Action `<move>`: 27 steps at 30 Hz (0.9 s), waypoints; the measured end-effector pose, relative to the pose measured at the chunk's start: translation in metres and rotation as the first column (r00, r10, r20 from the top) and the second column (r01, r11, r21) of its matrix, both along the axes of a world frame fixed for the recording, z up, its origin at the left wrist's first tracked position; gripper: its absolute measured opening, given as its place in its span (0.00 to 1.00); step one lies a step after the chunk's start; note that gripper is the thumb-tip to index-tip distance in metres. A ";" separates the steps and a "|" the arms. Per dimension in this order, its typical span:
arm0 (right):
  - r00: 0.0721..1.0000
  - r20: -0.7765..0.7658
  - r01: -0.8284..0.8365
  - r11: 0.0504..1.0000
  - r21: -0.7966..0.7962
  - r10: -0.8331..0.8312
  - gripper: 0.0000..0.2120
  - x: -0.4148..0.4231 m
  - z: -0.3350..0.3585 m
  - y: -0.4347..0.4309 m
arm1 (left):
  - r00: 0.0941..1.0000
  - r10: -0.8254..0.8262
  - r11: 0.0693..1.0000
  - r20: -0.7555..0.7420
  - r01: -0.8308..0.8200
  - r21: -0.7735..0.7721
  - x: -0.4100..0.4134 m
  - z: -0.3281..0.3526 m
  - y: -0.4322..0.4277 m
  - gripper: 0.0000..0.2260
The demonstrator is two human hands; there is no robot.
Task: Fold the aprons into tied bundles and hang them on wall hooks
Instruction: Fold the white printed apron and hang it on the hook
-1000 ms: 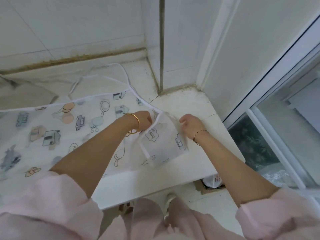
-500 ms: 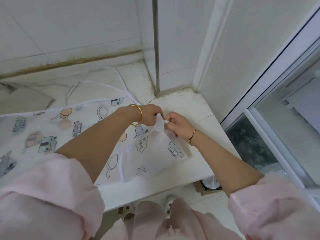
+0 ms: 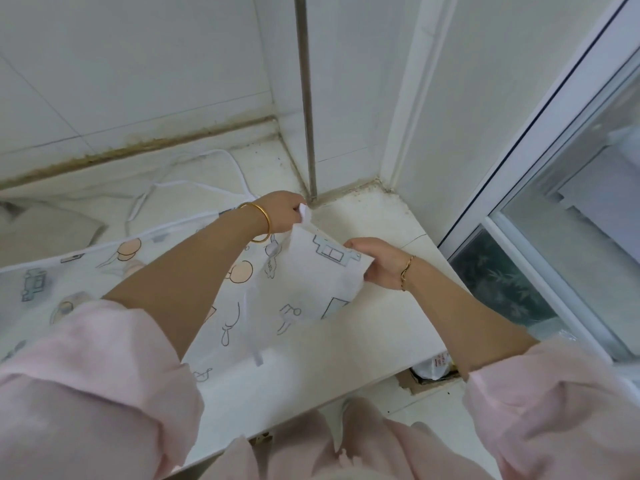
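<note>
**2 hands hold 1 corner of the apron (image 3: 311,282) above the worktop (image 3: 363,341)**

The left hand (image 3: 282,211) pinches a small white tab of fabric at the top of the raised corner. Its fingers (image 3: 293,206) are curled tight round the tab, close to the foot of a metal pipe (image 3: 306,98) that runs up the corner of the tiled wall. The right hand (image 3: 377,263) grips the right edge of the same flap, thumb on top and the other fingers tucked beneath the cloth. Between them the flap hangs slanted, with the left end higher.

The rest of the apron (sheer white, printed with cartoon houses and other line drawings) lies flat on the white worktop and runs off to the left under the left forearm. Its white tie strings (image 3: 194,183) lie looped on the worktop behind it, near the stained wall joint. A gold bangle (image 3: 261,221) circles the left wrist and a thin bracelet (image 3: 407,270) the right. Pink sleeves (image 3: 86,375) are pushed up both arms. A window frame (image 3: 519,168) stands at the right.
</note>
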State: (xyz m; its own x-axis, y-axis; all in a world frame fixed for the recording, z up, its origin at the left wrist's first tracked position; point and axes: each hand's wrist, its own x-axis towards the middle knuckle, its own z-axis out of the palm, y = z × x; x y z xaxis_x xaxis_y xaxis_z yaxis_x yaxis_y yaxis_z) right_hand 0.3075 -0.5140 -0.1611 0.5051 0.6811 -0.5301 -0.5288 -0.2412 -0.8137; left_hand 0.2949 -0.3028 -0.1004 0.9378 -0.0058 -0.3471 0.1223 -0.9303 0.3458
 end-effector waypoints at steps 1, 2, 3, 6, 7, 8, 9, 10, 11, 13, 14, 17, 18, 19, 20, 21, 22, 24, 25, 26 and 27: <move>1.000 -0.017 -0.002 1.000 -0.009 0.002 0.05 0.000 -0.003 0.000 | 1.000 -0.007 0.999 -0.006 0.007 0.044 0.003 0.001 0.002 0.11; 1.000 -0.014 -0.029 0.999 -0.043 0.028 0.07 -0.001 -0.002 -0.001 | 1.000 -0.011 0.996 -0.024 0.013 0.089 0.006 0.002 0.003 0.08; 0.998 -0.009 -0.064 0.995 -0.071 0.064 0.07 -0.002 0.000 -0.002 | 0.999 -0.012 0.991 -0.052 0.019 0.132 0.009 0.004 0.004 0.07; 0.993 -0.038 -0.112 0.992 -0.060 0.110 0.10 -0.002 -0.001 -0.009 | 0.988 -0.006 0.959 -0.151 0.049 0.280 0.011 0.012 0.008 0.13; 0.996 -0.059 -0.071 0.997 -0.023 0.069 0.11 -0.002 -0.002 -0.011 | 0.987 -0.019 0.945 -0.161 0.070 0.321 0.013 0.011 0.011 0.14; 0.997 -0.076 -0.028 1.000 0.009 0.029 0.10 -0.003 -0.002 -0.012 | 0.986 -0.034 0.930 -0.165 0.091 0.355 0.012 0.010 0.012 0.14; 0.997 -0.076 0.014 1.000 0.011 -0.014 0.06 -0.004 -0.002 -0.010 | 0.984 -0.047 0.917 -0.173 0.111 0.382 0.010 0.009 0.014 0.13; 0.997 -0.056 0.053 0.998 -0.032 -0.055 0.02 -0.005 0.000 -0.007 | 0.982 -0.055 0.903 -0.180 0.126 0.411 0.008 0.008 0.014 0.13; 0.996 0.019 0.094 0.986 -0.135 -0.092 0.07 -0.006 0.000 -0.003 | 0.983 -0.062 0.891 -0.173 0.133 0.434 0.007 0.006 0.014 0.12; 0.958 0.286 0.155 0.901 -0.406 -0.035 0.14 -0.002 0.002 0.003 | 0.991 -0.072 0.892 -0.117 0.116 0.437 0.004 0.000 0.012 0.11; 0.914 0.406 0.203 0.849 -0.488 0.015 0.14 0.001 0.001 0.004 | 0.994 -0.062 0.910 -0.089 0.093 0.405 0.003 -0.005 0.011 0.11; 0.807 0.590 0.385 0.760 -0.524 -0.002 0.08 0.003 -0.003 0.003 | 0.991 0.097 0.983 0.088 -0.109 0.148 -0.007 -0.025 0.012 0.21; 0.723 0.690 0.479 0.723 -0.498 -0.003 0.10 -0.002 -0.001 0.001 | 0.972 0.177 0.978 0.154 -0.191 0.081 -0.012 -0.027 0.011 0.24; 0.596 0.803 0.577 0.693 -0.433 0.006 0.11 -0.009 0.001 -0.001 | 0.948 0.257 0.961 0.189 -0.272 0.056 -0.015 -0.031 0.013 0.25; 0.442 0.897 0.647 0.695 -0.313 -0.007 0.10 -0.018 0.004 -0.003 | 0.920 0.350 0.931 0.175 -0.363 0.050 -0.021 -0.033 0.014 0.26; 0.319 0.947 0.656 0.733 -0.182 -0.050 0.08 -0.028 0.008 -0.003 | 0.894 0.433 0.896 0.111 -0.441 0.052 -0.026 -0.038 0.017 0.25; 0.261 0.962 0.606 0.790 -0.096 -0.083 0.07 -0.040 0.010 -0.002 | 0.870 0.492 0.868 0.031 -0.493 0.051 -0.032 -0.043 0.019 0.22; 0.198 0.980 0.457 0.885 -0.090 -0.002 0.05 -0.064 0.007 0.004 | 0.843 0.533 0.846 -0.075 -0.532 0.030 -0.043 -0.052 0.020 0.12; 0.149 0.984 0.404 0.902 -0.151 0.098 0.08 -0.073 0.002 0.009 | 0.827 0.551 0.832 -0.113 -0.554 -0.002 -0.047 -0.056 0.020 0.08; 0.088 0.973 0.375 0.899 -0.229 0.211 0.12 -0.079 -0.006 0.014 | 0.799 0.575 0.805 -0.174 -0.591 -0.054 -0.052 -0.061 0.019 0.08; 0.048 0.945 0.376 0.871 -0.318 0.324 0.16 -0.082 -0.015 0.018 | 0.755 0.598 0.754 -0.269 -0.644 -0.131 -0.054 -0.064 0.017 0.07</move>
State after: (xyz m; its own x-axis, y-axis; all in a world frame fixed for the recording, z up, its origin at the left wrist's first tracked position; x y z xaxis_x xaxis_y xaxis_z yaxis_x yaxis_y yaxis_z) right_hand 0.2260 -0.4957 -0.1756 0.7707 0.5602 0.3034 0.6371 -0.6827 -0.3578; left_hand 0.2409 -0.2862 -0.1648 0.6686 0.4623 -0.5824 0.7342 -0.5343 0.4189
